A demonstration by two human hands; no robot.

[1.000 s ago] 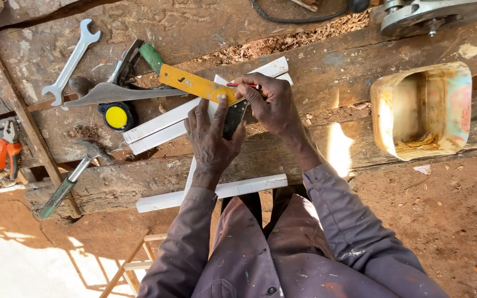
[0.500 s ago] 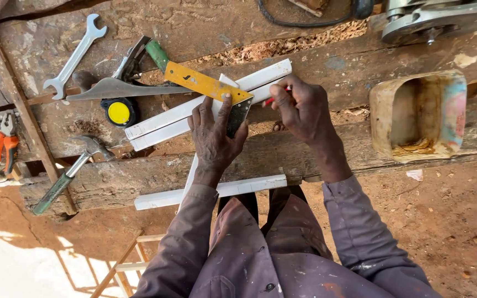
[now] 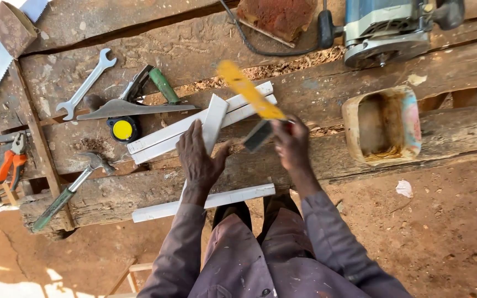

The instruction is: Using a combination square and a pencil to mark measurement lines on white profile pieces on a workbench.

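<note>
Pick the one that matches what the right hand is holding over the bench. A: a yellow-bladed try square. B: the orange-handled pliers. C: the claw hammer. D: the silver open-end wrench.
A: the right hand grips the yellow-bladed try square lifted above the white strips, while the pliers, wrench and hammer lie untouched at the left of the bench.
</note>
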